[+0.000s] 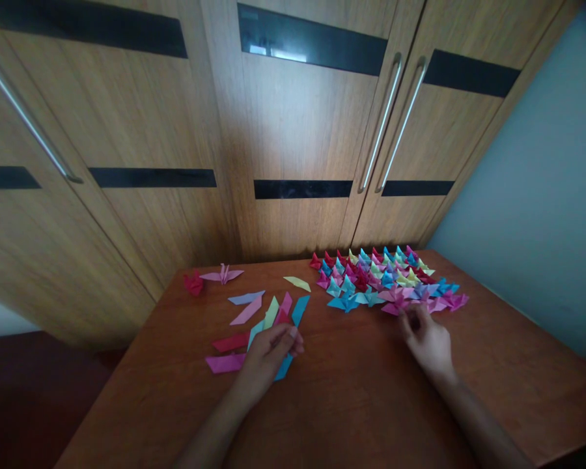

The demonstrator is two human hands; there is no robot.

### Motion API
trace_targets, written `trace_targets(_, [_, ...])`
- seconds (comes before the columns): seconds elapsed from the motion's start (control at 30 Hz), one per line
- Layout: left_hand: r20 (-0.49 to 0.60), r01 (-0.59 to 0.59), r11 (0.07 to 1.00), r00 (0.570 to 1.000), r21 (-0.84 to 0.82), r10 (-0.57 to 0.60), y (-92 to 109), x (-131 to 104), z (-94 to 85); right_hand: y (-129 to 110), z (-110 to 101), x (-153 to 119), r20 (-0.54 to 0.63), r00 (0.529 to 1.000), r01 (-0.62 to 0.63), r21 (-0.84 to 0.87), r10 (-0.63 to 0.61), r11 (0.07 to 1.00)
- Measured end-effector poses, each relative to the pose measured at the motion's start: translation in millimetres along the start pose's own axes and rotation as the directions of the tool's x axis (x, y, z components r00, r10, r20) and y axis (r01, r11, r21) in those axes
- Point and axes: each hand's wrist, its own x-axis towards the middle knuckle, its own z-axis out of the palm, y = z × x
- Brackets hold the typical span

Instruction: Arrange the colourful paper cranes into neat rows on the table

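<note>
My right hand is at the near edge of a block of small folded origami pieces. Its closed fingertips meet a pink origami piece in the front row. My left hand hovers over or rests on a loose spread of folded paper strips, thumb pressed to curled fingers; whatever may be between them is hidden. Around it lie a magenta strip, a red strip, a blue strip and a pale green strip, some partly covered by the hand.
The brown table stands against wooden cabinet doors with metal handles. At its back left are a pink paper crane and a red folded piece. A yellow strip lies between the groups. A pale wall borders the right.
</note>
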Motion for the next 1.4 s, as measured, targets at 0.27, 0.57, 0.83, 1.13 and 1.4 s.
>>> trace_targets(0.27, [-0.218,-0.013,0.988,0.975,0.154,0.046,-10.0,9.8,-43.9,-112.8,23.4,-16.3,0.204,0.928,0.185,0.473,-0.312,0.861])
trace_targets(0.57, [-0.741,0.069,0.985,0.667,0.160,0.074,-41.9,12.6,-136.0,-155.0,77.1,-42.6,0.319,0.868,0.157,0.551,-0.380,0.820])
trace_targets(0.83, [-0.664,0.136,0.916,0.729,0.377,0.165,-49.2,37.4,-133.4,-151.0,75.2,-43.7,0.312,0.864,0.155,0.580,-0.394,0.800])
trace_targets(1.13, [-0.486,0.284,0.517,0.817,0.807,0.310,-30.1,61.1,-114.9,-152.8,72.0,-42.7,0.315,0.870,0.111,0.626,-0.380,0.772])
trace_targets(1.4, [-0.402,0.348,0.218,0.863,0.912,0.307,-32.3,70.1,-108.1,-150.5,77.1,-42.1,0.319,0.872,0.097,0.630,-0.371,0.770])
